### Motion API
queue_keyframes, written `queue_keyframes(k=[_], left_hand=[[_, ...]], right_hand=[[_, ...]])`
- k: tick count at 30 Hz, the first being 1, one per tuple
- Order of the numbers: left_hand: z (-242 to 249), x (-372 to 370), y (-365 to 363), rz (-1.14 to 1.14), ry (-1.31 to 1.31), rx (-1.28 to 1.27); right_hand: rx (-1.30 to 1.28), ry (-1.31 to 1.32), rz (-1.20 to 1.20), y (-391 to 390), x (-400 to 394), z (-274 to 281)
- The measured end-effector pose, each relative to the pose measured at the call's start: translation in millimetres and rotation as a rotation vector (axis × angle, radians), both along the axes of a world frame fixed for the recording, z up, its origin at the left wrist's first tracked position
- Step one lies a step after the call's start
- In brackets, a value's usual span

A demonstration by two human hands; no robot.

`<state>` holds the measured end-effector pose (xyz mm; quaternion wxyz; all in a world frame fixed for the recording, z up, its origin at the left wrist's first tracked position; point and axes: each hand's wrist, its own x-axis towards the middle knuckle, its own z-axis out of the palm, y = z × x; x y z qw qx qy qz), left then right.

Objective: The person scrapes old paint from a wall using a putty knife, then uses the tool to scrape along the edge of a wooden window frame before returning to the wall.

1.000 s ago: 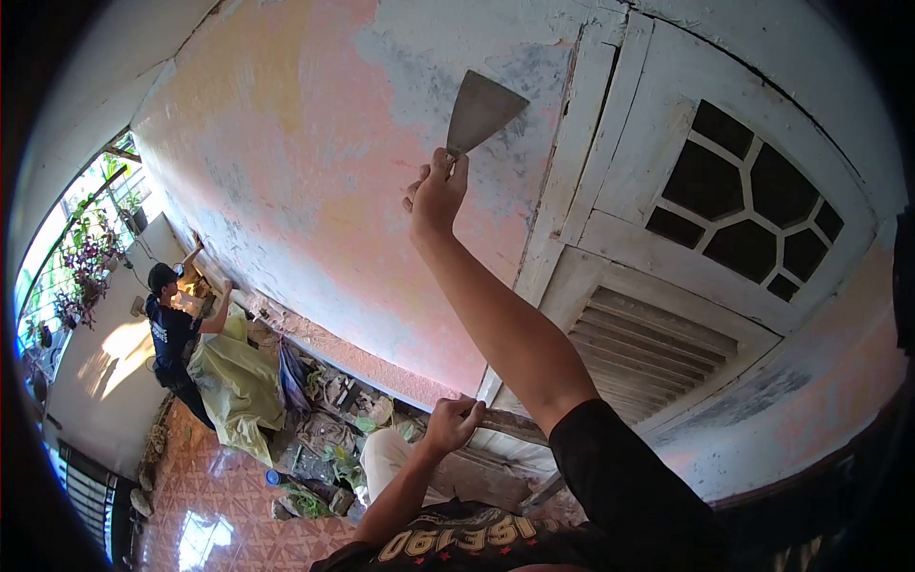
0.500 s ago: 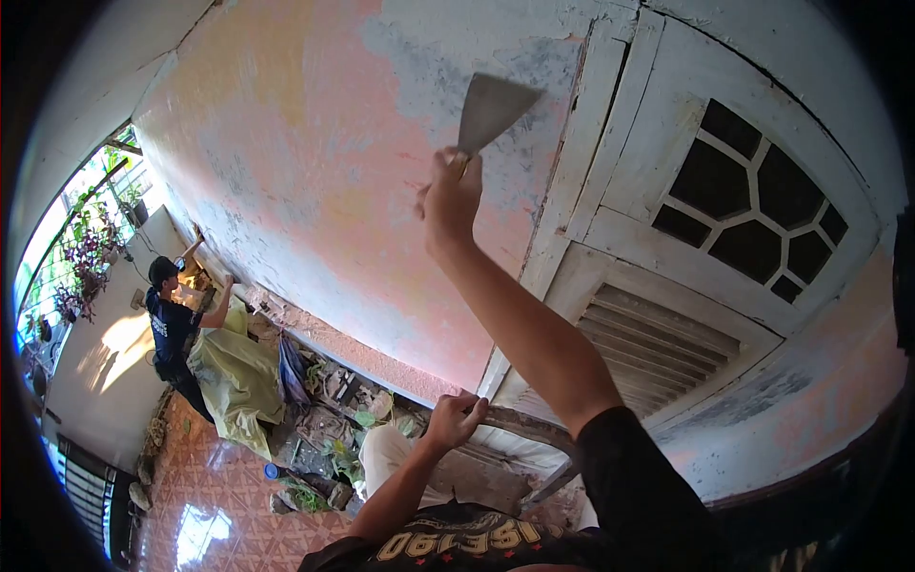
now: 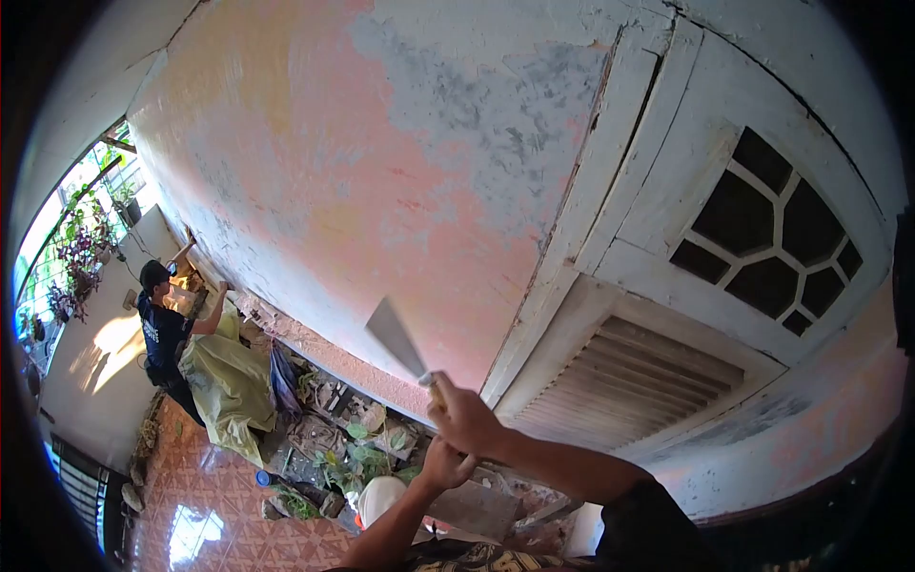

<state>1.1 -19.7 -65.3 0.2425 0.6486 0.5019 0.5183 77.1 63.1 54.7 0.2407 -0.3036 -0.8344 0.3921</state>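
Note:
My right hand (image 3: 467, 419) grips a putty knife (image 3: 396, 338) by its handle, with the broad metal blade pointing up and to the left. The blade overlaps the lower part of the patchy pink wall (image 3: 448, 248) in this view. Just below, my left hand (image 3: 446, 464) has its fingers curled, right up against the underside of my right hand; what it holds, if anything, is hidden. Grey patches and flaked paint mark the wall above both hands.
A worn white door (image 3: 658, 238) with louvres stands to the right. At the left, another person (image 3: 167, 324) reaches to the wall beside a yellowish sheet (image 3: 229, 381). Rubble and plants (image 3: 357, 458) line the wall's foot, beside a tiled floor (image 3: 210, 486).
My right hand has come down from high on the wall with the putty knife, whose blade now tilts left. My left hand is lower, away from the wooden rail's end. The view has shifted slightly.

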Motion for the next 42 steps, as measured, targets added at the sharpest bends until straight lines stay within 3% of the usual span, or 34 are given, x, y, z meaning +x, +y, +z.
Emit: queue_keyframes(k=[1,2,4,7,10,13,15,18,23,26,30,33,34,37,38,42], left_hand=[[-3,0,2,0.006,0.029,0.078],[-10,-3,0,-0.103,-0.057,-0.062],[-8,-1,-2,-0.103,-0.042,-0.055],[1,-2,-3,-0.062,-0.048,-0.025],[10,0,3,0.007,-0.033,0.039],[21,-2,1,-0.003,0.020,0.067],[23,-2,1,0.009,-0.067,0.104],[23,-6,7,-0.101,-0.034,-0.134],[46,-14,12,-0.227,-0.167,-0.323],[48,-17,16,-0.296,-0.155,-0.527],[54,-9,16,-0.208,-0.265,-0.418],[56,-21,15,-0.438,0.053,-0.484],[54,-22,18,-0.485,0.023,-0.463],[53,-23,21,-0.511,0.031,-0.434],[45,-19,19,-0.470,-0.050,-0.313],[44,-25,26,-0.550,0.052,-0.343]], right_hand=[[0.050,-0.036,0.026,-3,-1,-4],[0.086,-0.025,0.057,-5,-2,-5],[0.131,-0.014,0.086,-5,-2,-8],[0.080,0.150,0.161,1,-10,-3],[-0.478,0.364,0.213,0,-18,20],[-0.512,0.457,0.166,-6,-15,26],[-0.728,0.552,0.077,-12,-1,36],[-0.615,0.909,0.161,-18,13,41],[-0.574,0.829,0.083,-28,51,33],[-0.554,0.615,-0.194,-27,57,28],[-0.506,0.512,-0.228,-9,46,18],[-0.426,0.375,-0.389,-9,43,10],[-0.154,0.248,-0.388,-8,43,8],[-0.355,0.299,-0.412,-3,46,17],[-0.228,0.273,-0.395,1,50,4],[-0.247,0.069,-0.395,0,53,8]])
